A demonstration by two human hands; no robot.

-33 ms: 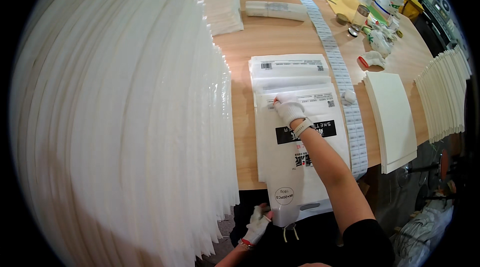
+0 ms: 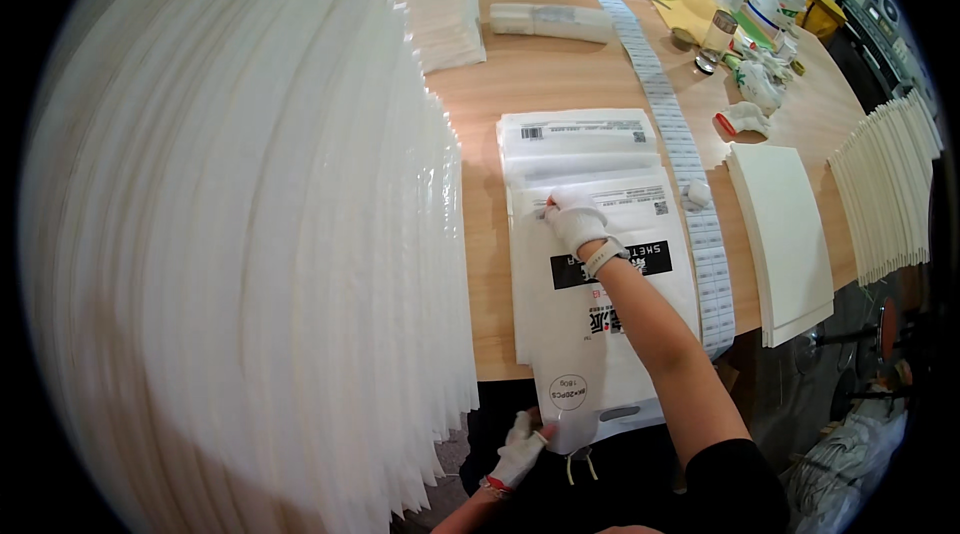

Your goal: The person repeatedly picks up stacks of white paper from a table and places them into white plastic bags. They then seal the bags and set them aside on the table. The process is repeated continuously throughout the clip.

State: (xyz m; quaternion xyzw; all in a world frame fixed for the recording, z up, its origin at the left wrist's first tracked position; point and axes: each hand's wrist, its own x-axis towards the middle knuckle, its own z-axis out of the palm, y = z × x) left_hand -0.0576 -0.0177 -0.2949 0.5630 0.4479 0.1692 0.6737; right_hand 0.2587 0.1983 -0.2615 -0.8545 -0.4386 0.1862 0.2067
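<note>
My right hand [image 2: 577, 222], in a white glove with bare reddish fingertips, rests on a printed white plastic bag [image 2: 620, 344]. Its fingers are bent together, the tips down on the bag's left side by the lines of print; anything small beneath them is hidden. This bag lies over a stack of like bags [image 2: 580, 139], its handle slot toward me and its near end past the table edge. My left hand [image 2: 518, 454], also gloved, is at the bag's near left corner, fingers apart, thumb close to the corner.
Tall rows of white plastic bags [image 2: 250, 234] fill the left. A long strip of labels [image 2: 680, 139] runs beside the stack, with a small white wad [image 2: 698, 194] on it. Rightward are cream sheets [image 2: 785, 234], fanned sheets [image 2: 885, 194], a loose glove [image 2: 745, 119] and a glass jar [image 2: 716, 39].
My left hand has shifted slightly right and its fingers have spread at the bag's corner. The right hand stays almost in place on the bag.
</note>
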